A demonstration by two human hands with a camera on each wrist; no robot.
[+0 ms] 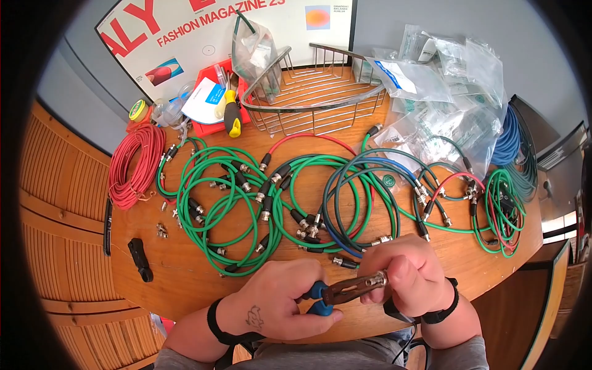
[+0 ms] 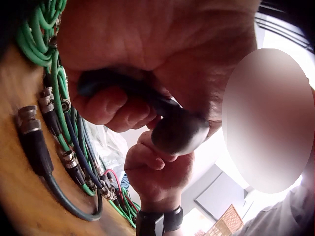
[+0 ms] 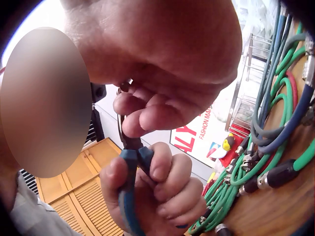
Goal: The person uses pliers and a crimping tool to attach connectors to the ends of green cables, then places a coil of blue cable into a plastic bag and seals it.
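My left hand (image 1: 277,302) grips the blue handles of a pair of long-nose pliers (image 1: 345,290), whose dark jaws point right. A small silvery metal connector (image 1: 377,279) sits at their tip. The thumb and curled fingers of my right hand (image 1: 410,274) pinch it there, hiding part of it. In the right wrist view the blue pliers handles (image 3: 130,182) lie in the left palm, and a bit of metal (image 3: 127,86) shows between the right fingers. Behind the hands lie green cables (image 1: 222,209) with black-and-silver BNC plugs.
Across the table are dark cable loops (image 1: 333,197), a red coil (image 1: 132,169), a blue coil (image 1: 507,139) and a black strap (image 1: 140,262). Further back stand a red bin (image 1: 240,114) with a yellow-black screwdriver (image 1: 232,117), a wire basket (image 1: 314,117) and clear plastic bags (image 1: 438,123).
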